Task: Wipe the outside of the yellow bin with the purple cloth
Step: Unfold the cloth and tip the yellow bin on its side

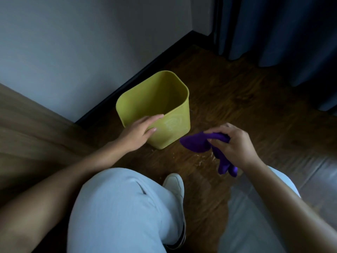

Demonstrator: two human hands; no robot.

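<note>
The yellow bin stands upright and empty on the wooden floor, close to the wall. My left hand rests on its near rim, fingers over the edge and thumb against the outer wall. My right hand holds the purple cloth bunched in its fingers, just right of the bin's near corner. The cloth's front end almost reaches the bin; I cannot tell whether it touches. Its other end hangs down below my palm.
A white wall with dark skirting runs behind the bin. Dark blue curtains hang at the back right. A wooden panel lies at the left. My knees and a white shoe fill the foreground. Small pale crumbs lie on the floor.
</note>
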